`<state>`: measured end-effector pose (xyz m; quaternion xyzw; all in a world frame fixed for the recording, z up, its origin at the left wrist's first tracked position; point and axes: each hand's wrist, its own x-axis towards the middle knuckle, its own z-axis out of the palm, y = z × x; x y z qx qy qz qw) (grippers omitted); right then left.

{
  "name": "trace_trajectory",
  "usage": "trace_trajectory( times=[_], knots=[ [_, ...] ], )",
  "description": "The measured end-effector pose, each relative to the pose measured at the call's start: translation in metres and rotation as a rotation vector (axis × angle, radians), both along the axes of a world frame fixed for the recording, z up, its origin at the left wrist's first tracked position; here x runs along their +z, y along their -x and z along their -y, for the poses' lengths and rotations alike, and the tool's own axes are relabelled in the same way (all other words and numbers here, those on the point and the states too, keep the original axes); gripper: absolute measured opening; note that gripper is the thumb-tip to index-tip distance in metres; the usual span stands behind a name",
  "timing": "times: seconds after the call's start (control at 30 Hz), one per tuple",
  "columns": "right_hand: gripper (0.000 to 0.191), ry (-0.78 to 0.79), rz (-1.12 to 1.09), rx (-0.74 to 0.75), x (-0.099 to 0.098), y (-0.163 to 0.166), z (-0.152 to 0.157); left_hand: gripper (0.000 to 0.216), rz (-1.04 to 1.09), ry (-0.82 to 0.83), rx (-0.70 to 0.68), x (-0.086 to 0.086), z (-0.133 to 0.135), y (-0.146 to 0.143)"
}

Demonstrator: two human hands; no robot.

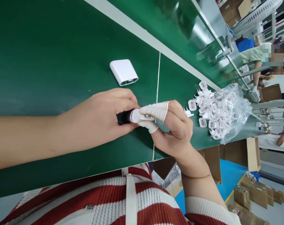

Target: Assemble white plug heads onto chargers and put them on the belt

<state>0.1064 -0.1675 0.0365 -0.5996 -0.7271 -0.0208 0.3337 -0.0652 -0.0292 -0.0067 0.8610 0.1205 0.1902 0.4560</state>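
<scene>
My left hand (104, 114) is wrapped round a small black object (123, 117), mostly hidden by the fingers, with a greyish rim at its right end. Against that rim sits a white plastic plug piece (135, 116). My right hand (173, 126) pinches this piece between thumb and fingers, which wear white finger covers; a small metal spot shows beside the fingertips. Beyond my left hand, a white rounded charger housing (124, 70) lies on the green table (62, 56), its open end facing me.
Right of my hands, many white plug pieces (211, 109) lie heaped, spilling from a clear plastic bag (240, 107). A metal rail (212, 29) runs along the far side. Cardboard boxes (240, 153) stand below the table's right end. Another person (256, 59) works at upper right.
</scene>
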Motion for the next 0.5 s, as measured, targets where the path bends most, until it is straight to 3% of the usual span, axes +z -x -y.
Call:
trace_trajectory(
  times=[0.3, 0.5],
  knots=[
    [0.016, 0.048, 0.137, -0.017, -0.0005, -0.0021, -0.0005, 0.016, -0.027, 0.064, 0.035, -0.0016, -0.0011, -0.0038],
    [0.008, 0.115, 0.149, -0.124, 0.0056, 0.0056, -0.0003, 0.017, 0.033, 0.039, 0.03, -0.0001, 0.0016, -0.0032]
  ],
)
